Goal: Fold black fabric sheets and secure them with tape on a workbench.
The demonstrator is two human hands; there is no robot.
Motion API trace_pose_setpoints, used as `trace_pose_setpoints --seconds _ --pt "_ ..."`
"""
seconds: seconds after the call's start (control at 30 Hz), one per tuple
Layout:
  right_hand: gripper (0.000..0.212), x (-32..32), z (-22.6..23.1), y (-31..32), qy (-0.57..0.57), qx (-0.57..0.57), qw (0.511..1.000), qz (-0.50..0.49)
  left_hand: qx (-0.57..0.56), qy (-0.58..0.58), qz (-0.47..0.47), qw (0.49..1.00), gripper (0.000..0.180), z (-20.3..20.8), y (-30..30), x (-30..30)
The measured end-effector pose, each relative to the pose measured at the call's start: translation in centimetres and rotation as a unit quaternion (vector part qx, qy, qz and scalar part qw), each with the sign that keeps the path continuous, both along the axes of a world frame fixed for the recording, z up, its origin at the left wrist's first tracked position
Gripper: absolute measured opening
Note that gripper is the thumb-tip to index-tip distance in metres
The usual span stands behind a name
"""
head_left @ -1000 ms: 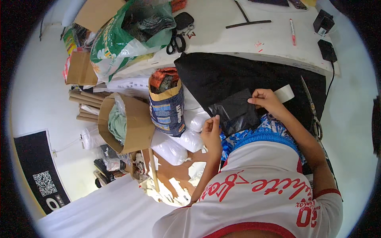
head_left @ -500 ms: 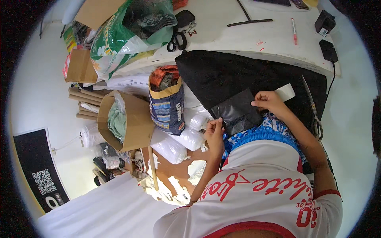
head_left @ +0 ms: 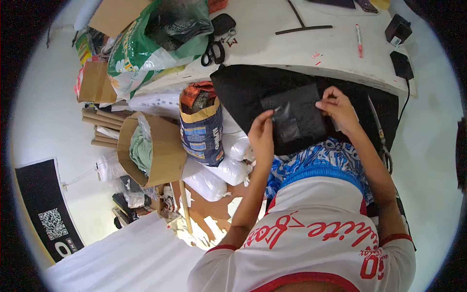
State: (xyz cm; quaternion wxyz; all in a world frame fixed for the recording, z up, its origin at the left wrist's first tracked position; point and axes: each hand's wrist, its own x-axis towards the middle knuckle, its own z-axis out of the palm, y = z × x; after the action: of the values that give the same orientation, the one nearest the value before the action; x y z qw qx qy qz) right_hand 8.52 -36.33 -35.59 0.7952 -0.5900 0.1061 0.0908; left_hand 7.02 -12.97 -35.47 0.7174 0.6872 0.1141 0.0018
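Over my lap, a black plastic pouch point(head_left: 304, 104) with a shiny clear patch is spread between my hands. My left hand point(head_left: 262, 130) pinches its left edge with thumb and fingers. At its right edge my right hand point(head_left: 338, 109) grips with thumb and forefinger. Beneath and beyond the pouch lies a black cloth point(head_left: 238, 92), draped from the table edge toward my lap. Long-bladed scissors point(head_left: 379, 124) rest on the cloth to the right of my right hand. A white strip near that hand is mostly hidden behind it.
The white table point(head_left: 272, 48) carries black-handled scissors point(head_left: 212, 53), a red marker point(head_left: 359, 41) and a black adapter point(head_left: 402, 64). To the left stand a green plastic bag point(head_left: 141, 53), a dark blue paper sack point(head_left: 202, 131), an open cardboard box point(head_left: 168, 151) and white bundles point(head_left: 204, 180).
Both hands have raised the pouch and carried it away from my body, over the black cloth. The white strip beside my right hand is now mostly covered.
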Motion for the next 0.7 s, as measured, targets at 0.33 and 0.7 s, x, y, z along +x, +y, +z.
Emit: trace_pose_setpoints --seconds 0.33,0.7 --pt "0.01 10.0 0.7 -8.9 -0.079 -0.068 0.991 -0.084 -0.059 0.03 -0.08 0.995 0.022 1.4 -9.8 15.6" --pt "0.01 15.9 1.9 -10.2 0.015 -0.088 0.99 -0.112 0.363 -0.334 -0.229 0.839 0.033 1.8 -13.5 20.1"
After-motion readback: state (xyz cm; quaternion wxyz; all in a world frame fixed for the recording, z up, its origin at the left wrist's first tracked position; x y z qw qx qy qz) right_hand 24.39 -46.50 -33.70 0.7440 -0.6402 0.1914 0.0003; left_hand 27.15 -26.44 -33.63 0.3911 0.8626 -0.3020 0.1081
